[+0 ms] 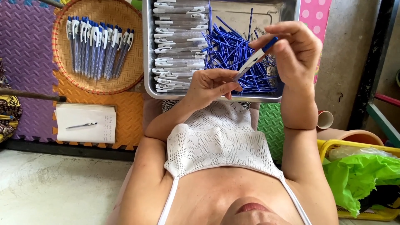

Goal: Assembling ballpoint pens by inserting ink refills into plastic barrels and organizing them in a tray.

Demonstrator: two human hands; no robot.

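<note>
Head view, looking straight down: the left hand (210, 85) is curled around the lower end of a pen (254, 58), thumb and fingers pinched on its clear barrel, while the right hand (298, 52) grips the upper end, fingertips closed on the blue cap or plunger part. The pen runs slantwise between the two hands, held up above the near edge of a metal tray (148, 50). Judging by this grip, the step in hand looks like fitting the blue end piece onto or into the barrel; finishing it would call for keeping the two parts in line along the pen's axis and pressing or twisting them together without letting the barrel slip in the left fingers. Whether the end piece is fully seated cannot be told from here. Just beneath the hands, the tray holds a loose heap of blue refills (233, 54) on its right side and a stacked row of clear barrels with white clips (177, 46) on its left. Well to the left of the tray, a round woven basket (125, 12) carries a neat row of finished pens (98, 46) with blue and white tops. Below the basket lies a white notepad (85, 123) with a single pen (82, 125) on it, all resting on coloured foam floor mats (29, 54). Off to the right sits a yellow basket (333, 146) with green plastic (354, 175).
</note>
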